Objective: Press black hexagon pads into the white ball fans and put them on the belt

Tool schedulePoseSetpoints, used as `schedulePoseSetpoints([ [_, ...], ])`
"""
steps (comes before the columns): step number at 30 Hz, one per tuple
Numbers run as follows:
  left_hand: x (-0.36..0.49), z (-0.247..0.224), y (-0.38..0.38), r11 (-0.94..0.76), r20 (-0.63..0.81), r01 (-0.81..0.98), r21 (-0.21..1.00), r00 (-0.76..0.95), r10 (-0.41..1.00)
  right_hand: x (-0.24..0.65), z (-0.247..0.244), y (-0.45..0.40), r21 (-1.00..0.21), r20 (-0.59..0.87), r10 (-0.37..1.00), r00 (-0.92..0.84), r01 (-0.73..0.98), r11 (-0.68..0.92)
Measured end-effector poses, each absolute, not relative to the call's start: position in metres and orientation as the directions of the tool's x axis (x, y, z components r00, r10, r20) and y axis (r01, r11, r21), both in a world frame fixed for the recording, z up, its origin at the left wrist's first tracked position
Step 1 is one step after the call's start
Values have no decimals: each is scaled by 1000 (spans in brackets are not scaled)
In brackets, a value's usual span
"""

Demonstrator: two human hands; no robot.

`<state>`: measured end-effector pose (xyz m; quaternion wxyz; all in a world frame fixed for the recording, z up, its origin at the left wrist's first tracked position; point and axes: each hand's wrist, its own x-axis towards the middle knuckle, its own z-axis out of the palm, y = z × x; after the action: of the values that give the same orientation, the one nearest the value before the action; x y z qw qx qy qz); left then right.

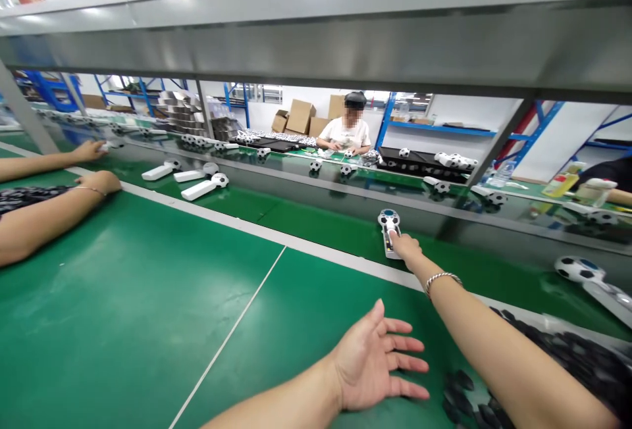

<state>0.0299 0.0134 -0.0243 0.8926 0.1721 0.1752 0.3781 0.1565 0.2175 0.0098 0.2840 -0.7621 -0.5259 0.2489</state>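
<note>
My left hand is over the green table at the lower centre, palm turned up and fingers spread, holding nothing. My right hand, with a twisted bracelet at the wrist, reaches past the pale rail onto the green belt. Its fingers close on the lower part of a white handheld device whose round top has a football pattern. The inside of the device's handle shows. Black pieces lie right of my left hand, and more are heaped beside my right forearm.
Three white football-topped devices lie on the belt at left; another is at far right. A co-worker's arms rest at the left edge. Across the line a person sits by cartons. A metal shelf spans above.
</note>
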Motion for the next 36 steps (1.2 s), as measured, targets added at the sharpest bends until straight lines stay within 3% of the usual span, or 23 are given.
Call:
schedulePoseSetpoints([
  [5,27,-17,12,646,-194,-586,489,649,736,179,27,134,-663,121,986,112,749,-3],
  [8,24,-13,12,633,-168,-566,527,661,731,212,27,37,-619,276,926,-256,690,375],
  [9,22,-12,12,626,-157,-561,541,664,731,226,25,2,-581,291,908,-303,698,419],
  [11,19,-9,12,609,-132,-551,570,670,730,257,17,-64,-500,283,908,-308,761,414],
  [15,13,-6,14,588,-137,-525,616,664,735,311,-9,-159,-440,301,943,-140,858,267],
  [21,13,-2,16,474,-198,-461,750,527,826,332,-31,-195,-474,485,860,157,874,108],
  [29,22,-6,11,244,-112,-427,871,311,944,322,-30,-191,-416,609,780,141,895,163],
  [36,22,-7,7,207,-112,-444,872,231,967,323,-33,-191,-379,646,751,133,911,165],
])
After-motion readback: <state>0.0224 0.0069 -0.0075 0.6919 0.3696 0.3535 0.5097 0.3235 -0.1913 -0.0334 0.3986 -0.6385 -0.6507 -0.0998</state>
